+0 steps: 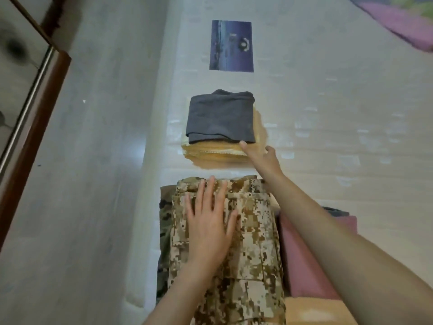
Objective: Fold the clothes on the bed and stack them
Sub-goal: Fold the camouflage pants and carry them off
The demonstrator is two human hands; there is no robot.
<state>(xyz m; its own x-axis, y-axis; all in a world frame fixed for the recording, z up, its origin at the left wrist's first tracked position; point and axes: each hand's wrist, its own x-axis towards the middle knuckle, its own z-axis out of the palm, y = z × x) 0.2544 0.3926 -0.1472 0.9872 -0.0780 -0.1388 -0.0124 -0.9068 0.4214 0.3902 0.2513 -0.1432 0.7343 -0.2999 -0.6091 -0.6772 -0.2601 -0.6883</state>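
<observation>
A folded tan digital-camouflage garment [253, 231] lies on the white bed [328, 113] right in front of me, on top of a darker green camouflage piece [165, 226]. My left hand [208, 221] presses flat on the tan garment with straight fingers. Farther away sits a stack: a folded dark grey garment [220, 116] on a folded yellow-orange garment [210, 156]. My right hand [260, 156] reaches out to the near right corner of that stack, fingers extended and touching the yellow-orange piece; it holds nothing.
A folded pink cloth [302, 254] lies to the right of the camouflage garment, with an orange cloth [314, 313] at the bottom edge. A blue-purple label [231, 45] marks the mattress farther away. Purple bedding [398, 24] sits top right. Floor and a wooden-framed mirror [30, 95] lie to the left.
</observation>
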